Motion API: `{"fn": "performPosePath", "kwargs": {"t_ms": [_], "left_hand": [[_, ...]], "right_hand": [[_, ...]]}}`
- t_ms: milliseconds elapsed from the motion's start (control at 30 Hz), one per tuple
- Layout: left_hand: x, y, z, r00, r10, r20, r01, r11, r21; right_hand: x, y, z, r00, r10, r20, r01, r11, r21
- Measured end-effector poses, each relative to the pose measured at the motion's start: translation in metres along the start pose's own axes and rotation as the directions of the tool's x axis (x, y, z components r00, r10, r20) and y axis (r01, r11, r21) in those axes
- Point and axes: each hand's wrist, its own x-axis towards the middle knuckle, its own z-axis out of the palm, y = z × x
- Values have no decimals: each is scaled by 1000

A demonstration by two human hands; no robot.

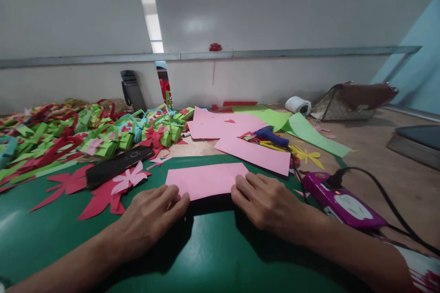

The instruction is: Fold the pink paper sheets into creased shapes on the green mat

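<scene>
A small pink paper rectangle point(206, 179) lies on the green mat point(213, 256) in front of me, its near edge lifted off the mat. My left hand point(151, 219) pinches its near left corner with curled fingers. My right hand point(264, 201) holds the near right corner, fingers resting on the paper's edge. Both hands are closed on the sheet.
Larger pink sheets point(227, 126) and green sheets point(302, 128) lie behind, with a blue glue gun point(271, 136) and a yellow cut-out point(307, 154). Left: red and pink paper flowers point(103, 187), a black phone point(118, 165), a pile of paper baskets point(68, 132). Right: purple power strip point(340, 201), bag point(354, 100), tape roll point(297, 104).
</scene>
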Motion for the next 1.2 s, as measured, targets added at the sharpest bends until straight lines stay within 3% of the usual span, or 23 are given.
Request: {"fn": "performPosePath", "kwargs": {"t_ms": [133,267,500,633,700,900,1000,1200], "left_hand": [[-4,-3,0,984,-78,161,98,988,-116],[3,-2,-5,922,-148,357,254,929,-270],[45,12,6,899,-106,425,254,916,-310],[59,22,16,913,-39,406,181,931,-317],[59,26,18,917,-1,398,145,932,-332],[59,28,6,906,63,418,108,921,-373],[59,27,1,901,83,426,115,901,-419],[56,27,2,904,99,416,106,890,-444]], "right_hand": [[-5,-1,6,990,0,143,-12,996,86],[-11,1,6,958,29,287,-103,964,247],[0,10,3,887,78,456,-318,819,478],[11,12,-2,776,141,615,-550,627,551],[16,14,-6,723,179,668,-627,576,524],[26,24,-3,682,290,671,-701,522,487],[30,27,9,670,414,616,-722,554,413],[34,17,32,726,461,510,-657,682,320]]}}
